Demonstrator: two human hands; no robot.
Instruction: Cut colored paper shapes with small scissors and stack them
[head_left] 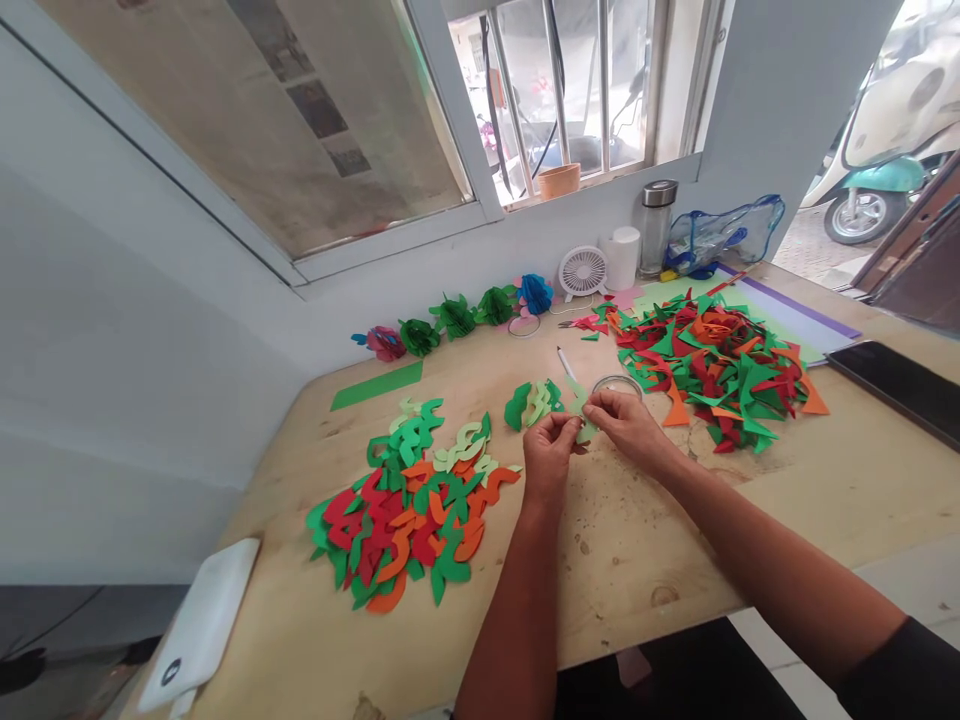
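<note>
Near the middle of the wooden table (637, 540), my left hand (551, 447) pinches the lower edge of a pale green paper piece (581, 400). My right hand (619, 418) has its fingers closed on the right side of the same piece. Just left of the hands sit folded green and pale green papers (536, 403). A white pen (566, 363) lies beyond the hands, and a roll of tape (616, 385) is beside my right hand. Farther left spreads a pile of curved red, orange and green paper cutouts (409, 500).
A heap of paper scraps (712, 360) covers the right side, near a black phone (896, 385). Paper flowers (455, 316), a small fan (583, 272) and a glass bottle (657, 230) stand along the wall. A white power bank (202, 620) lies at the left edge.
</note>
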